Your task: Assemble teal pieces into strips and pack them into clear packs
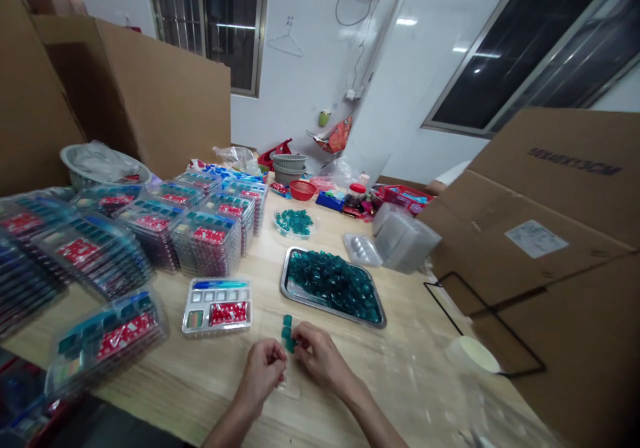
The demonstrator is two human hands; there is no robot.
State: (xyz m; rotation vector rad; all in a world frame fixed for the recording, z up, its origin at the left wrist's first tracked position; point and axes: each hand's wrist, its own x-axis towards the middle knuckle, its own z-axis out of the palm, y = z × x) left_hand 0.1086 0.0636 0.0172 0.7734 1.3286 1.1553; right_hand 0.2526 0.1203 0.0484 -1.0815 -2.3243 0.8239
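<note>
A short row of teal translucent cubes (287, 328) lies on the wooden table. My right hand (323, 358) reaches it from the right, its curled fingertips closed on the nearest cube. Just left of the row, my left hand (261, 371) is closed in a pinch; whatever is between the fingertips is too small to make out. Beyond my left hand sits a clear compartment tray (217, 328) holding a blue pen (220, 285), a red patterned packet (228, 313) and a small striped piece (195, 319). A metal tray (300, 296) heaped with teal cubes (333, 283) stands past my right hand.
Stacks of filled clear packs (207, 248) crowd the left side, with one filled pack (107, 341) nearer me. Farther back are a dish of teal pieces (294, 221), a red basket (303, 191) and stacked clear trays (405, 238). A large cardboard box (565, 288) borders the right.
</note>
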